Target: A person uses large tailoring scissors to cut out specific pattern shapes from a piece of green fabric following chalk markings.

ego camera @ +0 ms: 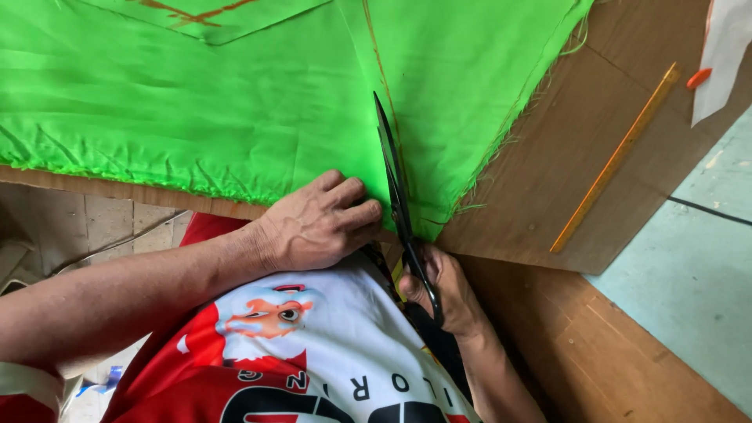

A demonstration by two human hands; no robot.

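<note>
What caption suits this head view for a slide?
Right hand cuts green fabric with black scissors along a marked line; left hand presses it on the wooden table.

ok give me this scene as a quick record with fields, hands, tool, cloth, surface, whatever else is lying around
left hand: pressed flat on the cloth beside the blades
right hand: grip closed on the scissors handles at the table edge
scissors: black, blades open, pointing away along an orange line
cloth: bright green, spread flat, frayed edges, orange lines on it
table: brown wood
ruler: orange, lying on the table right of the cloth, apart from it
paper: white sheet at the top right corner
</note>
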